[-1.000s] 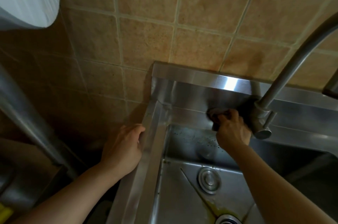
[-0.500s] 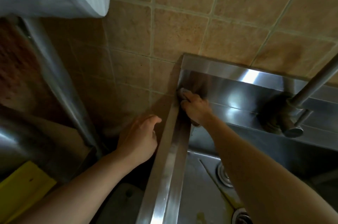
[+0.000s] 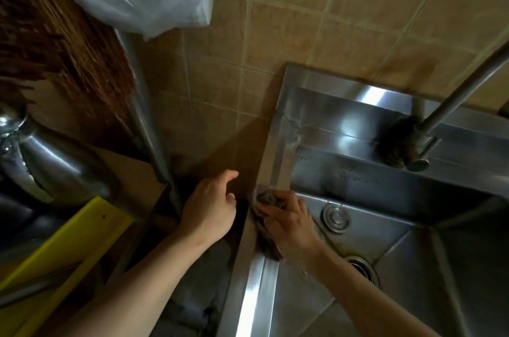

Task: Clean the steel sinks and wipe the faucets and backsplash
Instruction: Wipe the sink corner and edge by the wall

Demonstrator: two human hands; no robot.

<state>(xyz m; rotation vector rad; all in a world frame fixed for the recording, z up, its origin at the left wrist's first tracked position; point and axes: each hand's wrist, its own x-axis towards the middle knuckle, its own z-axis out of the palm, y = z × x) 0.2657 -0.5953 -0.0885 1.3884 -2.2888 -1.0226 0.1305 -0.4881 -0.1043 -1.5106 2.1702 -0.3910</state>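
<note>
The right hand (image 3: 289, 222) presses a dark cloth (image 3: 265, 199) onto the left rim of the steel sink (image 3: 256, 281), fingers curled over the cloth and gripping it. The left hand (image 3: 210, 207) hovers just beside the rim, over the dark gap to the sink's left, fingers relaxed and holding nothing. The faucet (image 3: 418, 141) stands at the back ledge, well apart from both hands; the tiled backsplash (image 3: 316, 20) rises behind it.

Risks from this position:
- The cloth overhangs the rim's outer edge. A stroke angled outward could drop it into the gap.
- The rim is narrow and glossy, probably wet. The pressing hand could slide off into the basin.
- Dark specks on the basin's rear wall (image 3: 349, 175) and residue near the drain (image 3: 360, 268) may be missed if wiping stays on the rim.
</note>
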